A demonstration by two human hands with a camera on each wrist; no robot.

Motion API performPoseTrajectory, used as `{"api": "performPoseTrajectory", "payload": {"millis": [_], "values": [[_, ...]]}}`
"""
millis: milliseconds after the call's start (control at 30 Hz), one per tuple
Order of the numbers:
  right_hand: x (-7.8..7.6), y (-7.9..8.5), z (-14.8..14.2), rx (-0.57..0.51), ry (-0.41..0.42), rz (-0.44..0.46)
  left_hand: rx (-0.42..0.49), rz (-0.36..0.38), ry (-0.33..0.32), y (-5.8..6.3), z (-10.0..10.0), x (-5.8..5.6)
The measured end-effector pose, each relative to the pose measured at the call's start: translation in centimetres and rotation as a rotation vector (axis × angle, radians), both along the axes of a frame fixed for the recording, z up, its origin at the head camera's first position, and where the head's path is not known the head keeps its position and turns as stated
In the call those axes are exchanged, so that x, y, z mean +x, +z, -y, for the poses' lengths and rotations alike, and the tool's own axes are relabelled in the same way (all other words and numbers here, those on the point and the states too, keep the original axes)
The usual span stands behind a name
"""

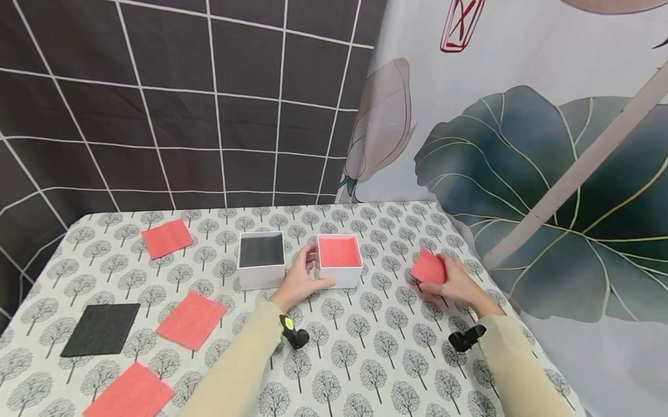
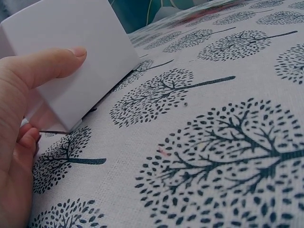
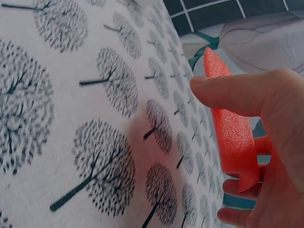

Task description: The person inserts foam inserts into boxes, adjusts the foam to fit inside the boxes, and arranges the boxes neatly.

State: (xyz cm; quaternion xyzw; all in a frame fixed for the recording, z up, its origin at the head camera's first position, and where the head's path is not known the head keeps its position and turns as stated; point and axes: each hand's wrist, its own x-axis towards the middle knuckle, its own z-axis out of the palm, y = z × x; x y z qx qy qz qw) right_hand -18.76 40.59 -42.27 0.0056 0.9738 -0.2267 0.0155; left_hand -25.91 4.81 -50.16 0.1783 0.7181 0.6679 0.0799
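Observation:
My left hand [image 1: 300, 278] holds the near left corner of a small white box [image 1: 341, 278], its thumb on the front face in the left wrist view and its fingers along the left side. Red felt [image 1: 338, 250] lies inside that box. At the right, my right hand [image 1: 459, 282] pinches a red felt square [image 1: 428, 266], bent in the grip and raised over the tablecloth. In the right wrist view the thumb presses one face of the red felt square [image 3: 232, 137], with the other fingers behind it.
A second white box [image 1: 262, 277] with black felt in it stands left of my left hand. On the left of the patterned tablecloth [image 1: 339, 332] lie a black felt square [image 1: 101, 329] and red squares [image 1: 167, 238], [image 1: 191, 320], [image 1: 128, 401]. Behind hangs a dark checked curtain [image 1: 167, 116].

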Motion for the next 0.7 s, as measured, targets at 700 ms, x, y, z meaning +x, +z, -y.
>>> {"api": "performPoseTrajectory", "payload": {"millis": [700], "values": [[-0.5,1.9,3.3,-0.048,0.056,-0.014,-0.018,-0.026,0.017,-0.3,0.0,-0.2]]}}
